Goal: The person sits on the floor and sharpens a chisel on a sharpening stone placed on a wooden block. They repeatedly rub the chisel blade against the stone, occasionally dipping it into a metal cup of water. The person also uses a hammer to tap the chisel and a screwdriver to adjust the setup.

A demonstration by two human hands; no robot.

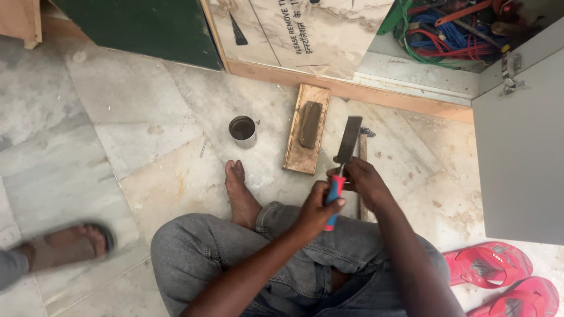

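The red-and-blue chisel handle [333, 196] at frame centre is clenched by the left hand [317, 208]; the wide blade [348, 140] is steadied near its base by right-hand [364, 182] fingers, above the sharpening stone [309, 124].

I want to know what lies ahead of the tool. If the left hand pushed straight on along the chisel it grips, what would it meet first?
The left hand points up the chisel. Beyond the blade tip, probably bare marble floor, then the wooden strip at the wall. The sharpening stone lies off to the left.
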